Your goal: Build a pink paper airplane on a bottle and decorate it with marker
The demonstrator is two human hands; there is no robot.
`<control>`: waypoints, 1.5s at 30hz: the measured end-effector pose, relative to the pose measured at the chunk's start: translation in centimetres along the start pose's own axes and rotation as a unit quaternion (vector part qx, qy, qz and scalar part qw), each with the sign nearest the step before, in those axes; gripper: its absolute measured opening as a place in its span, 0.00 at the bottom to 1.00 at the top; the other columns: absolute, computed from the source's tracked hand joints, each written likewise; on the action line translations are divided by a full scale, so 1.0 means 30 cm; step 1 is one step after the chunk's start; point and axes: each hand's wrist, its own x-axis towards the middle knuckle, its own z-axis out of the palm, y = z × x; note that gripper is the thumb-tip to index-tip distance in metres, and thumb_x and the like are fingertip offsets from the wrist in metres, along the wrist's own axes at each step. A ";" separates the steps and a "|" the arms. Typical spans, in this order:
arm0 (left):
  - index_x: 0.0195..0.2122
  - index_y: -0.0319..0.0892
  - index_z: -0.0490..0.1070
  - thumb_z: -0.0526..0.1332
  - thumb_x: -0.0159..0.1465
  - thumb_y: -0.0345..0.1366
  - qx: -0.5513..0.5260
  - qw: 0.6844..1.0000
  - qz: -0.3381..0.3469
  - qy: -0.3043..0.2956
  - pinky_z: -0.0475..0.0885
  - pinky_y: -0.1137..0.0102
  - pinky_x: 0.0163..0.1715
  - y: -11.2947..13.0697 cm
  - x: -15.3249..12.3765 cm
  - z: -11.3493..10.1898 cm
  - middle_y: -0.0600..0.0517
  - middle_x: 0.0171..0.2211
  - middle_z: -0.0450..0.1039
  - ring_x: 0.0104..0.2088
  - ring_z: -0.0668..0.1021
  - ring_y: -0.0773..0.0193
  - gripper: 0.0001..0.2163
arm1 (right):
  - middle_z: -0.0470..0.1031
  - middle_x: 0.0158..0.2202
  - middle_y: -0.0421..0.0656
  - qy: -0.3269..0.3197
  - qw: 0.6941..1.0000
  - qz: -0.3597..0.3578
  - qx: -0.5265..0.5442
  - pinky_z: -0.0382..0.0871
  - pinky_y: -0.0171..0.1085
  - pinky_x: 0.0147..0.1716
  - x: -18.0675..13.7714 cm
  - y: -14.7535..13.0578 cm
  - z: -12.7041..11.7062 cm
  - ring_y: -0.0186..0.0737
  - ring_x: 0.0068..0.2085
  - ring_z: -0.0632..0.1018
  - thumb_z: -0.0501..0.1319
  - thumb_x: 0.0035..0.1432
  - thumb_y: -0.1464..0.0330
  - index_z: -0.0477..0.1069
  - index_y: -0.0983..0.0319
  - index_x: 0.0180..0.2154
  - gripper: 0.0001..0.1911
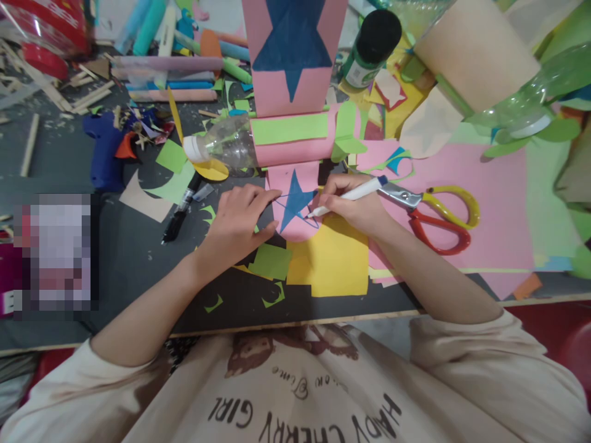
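A white marker with a dark blue end (362,189) is gripped in my right hand (346,200), its tip at the lower right of a blue star (297,200). Part of the star is filled in; some of its points are only outlined. It is on the rounded end of a pink paper strip (295,232). My left hand (240,221) lies with fingers apart, fingertips at the strip's left edge. Just beyond, the strip meets a clear plastic bottle (231,144) wrapped in pink and green paper. A larger dark blue star (292,43) covers the strip's far part.
Scissors with red and yellow handles (438,212) lie on pink sheets (498,184) at the right. Yellow paper (341,264) sits below my right hand. A black marker (178,215), a blue glue gun (104,147) and paper scraps are at the left. A dark green bottle (372,49) stands behind.
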 end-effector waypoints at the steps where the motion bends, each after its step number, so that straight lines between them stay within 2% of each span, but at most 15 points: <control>1: 0.60 0.42 0.68 0.55 0.71 0.39 0.000 1.000 0.001 -0.002 0.66 0.59 0.46 0.000 0.000 0.000 0.43 0.46 0.72 0.45 0.73 0.50 0.18 | 0.75 0.18 0.39 0.007 1.000 -0.009 -0.001 0.70 0.35 0.23 0.001 -0.003 0.000 0.36 0.22 0.78 0.66 0.50 0.68 0.66 0.59 0.19 0.13; 5: 0.60 0.41 0.68 0.55 0.71 0.40 0.003 1.000 0.004 0.002 0.66 0.60 0.47 0.001 0.001 0.000 0.43 0.46 0.72 0.46 0.73 0.50 0.18 | 0.75 0.18 0.39 0.015 0.999 -0.034 -0.039 0.67 0.36 0.24 0.000 0.003 0.000 0.35 0.23 0.76 0.66 0.53 0.67 0.67 0.59 0.19 0.14; 10: 0.60 0.41 0.68 0.54 0.71 0.39 -0.006 1.000 0.002 -0.001 0.66 0.58 0.46 0.006 0.001 -0.005 0.41 0.46 0.73 0.46 0.74 0.49 0.18 | 0.74 0.19 0.39 0.011 0.998 -0.026 -0.063 0.67 0.37 0.26 -0.008 0.014 0.004 0.35 0.24 0.74 0.67 0.55 0.65 0.65 0.58 0.20 0.15; 18: 0.59 0.42 0.68 0.55 0.71 0.39 -0.013 1.000 -0.006 -0.012 0.66 0.58 0.46 0.004 0.000 -0.011 0.41 0.46 0.73 0.46 0.73 0.49 0.17 | 0.76 0.19 0.39 -0.011 1.000 0.011 -0.026 0.69 0.35 0.23 -0.003 -0.003 0.000 0.35 0.22 0.77 0.67 0.49 0.69 0.67 0.60 0.18 0.13; 24: 0.59 0.40 0.68 0.53 0.72 0.39 -0.006 1.000 0.001 -0.008 0.65 0.58 0.46 0.004 0.001 -0.010 0.41 0.46 0.73 0.46 0.73 0.49 0.18 | 0.75 0.17 0.39 0.038 0.999 -0.027 -0.011 0.69 0.35 0.23 0.000 -0.004 0.004 0.36 0.22 0.77 0.67 0.51 0.68 0.66 0.59 0.18 0.14; 29: 0.59 0.39 0.68 0.53 0.72 0.40 0.004 1.000 0.008 -0.002 0.66 0.59 0.45 0.005 0.004 -0.006 0.41 0.45 0.73 0.45 0.73 0.50 0.18 | 0.76 0.18 0.39 0.023 0.999 -0.022 -0.035 0.70 0.37 0.24 -0.003 -0.003 0.003 0.35 0.23 0.77 0.69 0.53 0.63 0.67 0.58 0.19 0.16; 33: 0.59 0.41 0.68 0.54 0.71 0.39 -0.003 1.000 -0.003 -0.008 0.66 0.59 0.46 0.005 0.006 -0.006 0.42 0.45 0.73 0.46 0.73 0.50 0.18 | 0.76 0.18 0.39 0.014 0.999 -0.016 -0.038 0.72 0.37 0.25 -0.004 -0.001 0.003 0.37 0.25 0.79 0.68 0.52 0.66 0.66 0.58 0.19 0.15; 40: 0.59 0.43 0.68 0.56 0.69 0.38 -0.030 0.999 -0.026 -0.028 0.66 0.56 0.48 0.003 0.007 -0.009 0.43 0.47 0.71 0.47 0.72 0.49 0.18 | 0.75 0.18 0.38 -0.015 1.000 0.020 -0.019 0.70 0.34 0.21 -0.001 -0.008 -0.002 0.34 0.21 0.77 0.68 0.46 0.68 0.66 0.59 0.17 0.14; 45: 0.60 0.43 0.68 0.56 0.70 0.38 -0.016 0.999 -0.024 -0.028 0.65 0.58 0.48 0.004 0.009 -0.010 0.43 0.47 0.72 0.47 0.72 0.50 0.18 | 0.75 0.18 0.38 0.042 0.999 -0.003 -0.007 0.69 0.34 0.20 0.005 -0.005 -0.006 0.35 0.21 0.77 0.68 0.48 0.64 0.65 0.59 0.17 0.16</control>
